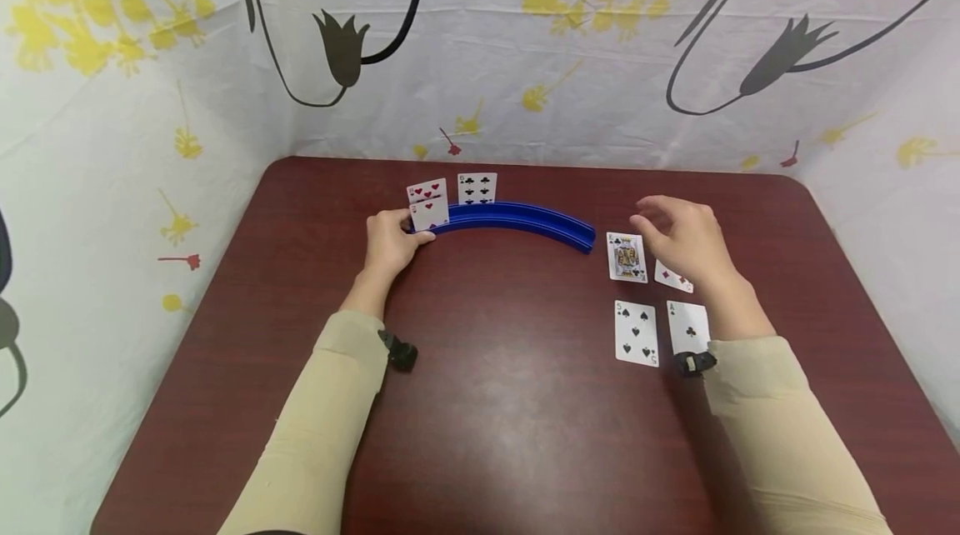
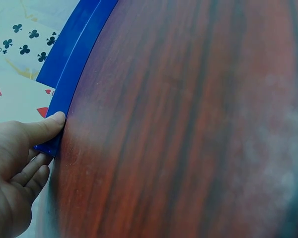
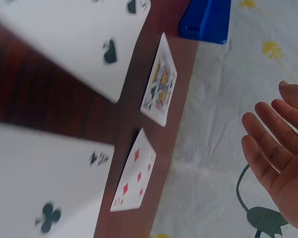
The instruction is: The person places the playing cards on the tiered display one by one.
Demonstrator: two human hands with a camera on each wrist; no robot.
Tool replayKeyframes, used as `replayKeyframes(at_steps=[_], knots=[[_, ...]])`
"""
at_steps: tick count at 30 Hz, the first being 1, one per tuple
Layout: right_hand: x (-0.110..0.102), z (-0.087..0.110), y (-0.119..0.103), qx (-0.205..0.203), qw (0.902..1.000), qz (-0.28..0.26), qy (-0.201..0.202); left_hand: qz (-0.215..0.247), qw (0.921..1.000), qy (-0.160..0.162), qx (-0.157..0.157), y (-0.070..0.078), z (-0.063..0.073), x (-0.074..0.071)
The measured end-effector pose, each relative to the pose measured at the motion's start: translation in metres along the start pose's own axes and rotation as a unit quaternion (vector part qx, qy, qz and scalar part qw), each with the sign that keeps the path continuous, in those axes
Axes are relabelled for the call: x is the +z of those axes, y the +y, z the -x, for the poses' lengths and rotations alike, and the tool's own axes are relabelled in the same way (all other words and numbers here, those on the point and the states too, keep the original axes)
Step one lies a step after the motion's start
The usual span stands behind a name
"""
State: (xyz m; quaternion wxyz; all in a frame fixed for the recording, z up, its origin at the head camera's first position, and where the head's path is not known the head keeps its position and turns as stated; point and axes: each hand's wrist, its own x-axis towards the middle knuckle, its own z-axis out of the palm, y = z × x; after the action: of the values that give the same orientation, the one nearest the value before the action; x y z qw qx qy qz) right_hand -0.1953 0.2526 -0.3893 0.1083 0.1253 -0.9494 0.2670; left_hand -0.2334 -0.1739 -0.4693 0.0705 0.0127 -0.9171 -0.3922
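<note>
A curved blue card holder (image 1: pixel 517 217) lies near the far side of the table. My left hand (image 1: pixel 387 242) pinches its left end, the thumb (image 2: pixel 52 125) on the front face and the fingers curled beneath. Upright in the holder stand two overlapping heart cards (image 1: pixel 429 215) at the left end and a six of clubs (image 1: pixel 477 187) beside them. My right hand (image 1: pixel 686 237) hovers over the cards at the right, fingers (image 3: pixel 268 131) loosely bent and holding nothing. Under it lie a king of clubs (image 1: pixel 627 258) and a partly covered five of diamonds (image 3: pixel 138 174).
Closer to me lie a five of spades (image 1: pixel 636 333) and an ace of clubs (image 1: pixel 687 327), partly behind the right wrist camera. The brown table (image 1: pixel 495 402) meets patterned white cloth (image 1: pixel 600 127) at the back and sides.
</note>
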Motion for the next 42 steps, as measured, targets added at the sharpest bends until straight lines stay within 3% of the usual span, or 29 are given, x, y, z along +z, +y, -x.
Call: replayKeyframes(at_steps=[22, 42], knots=[[-0.023, 0.038, 0.041, 0.014, 0.9995, 0.026, -0.012, -0.002, 0.9999, -0.007, -0.012, -0.001, 0.001, 0.0], [-0.044, 0.076, 0.083, 0.046, 0.9923, 0.056, -0.101, -0.002, 1.0, -0.001, -0.008, 0.003, 0.002, -0.001]])
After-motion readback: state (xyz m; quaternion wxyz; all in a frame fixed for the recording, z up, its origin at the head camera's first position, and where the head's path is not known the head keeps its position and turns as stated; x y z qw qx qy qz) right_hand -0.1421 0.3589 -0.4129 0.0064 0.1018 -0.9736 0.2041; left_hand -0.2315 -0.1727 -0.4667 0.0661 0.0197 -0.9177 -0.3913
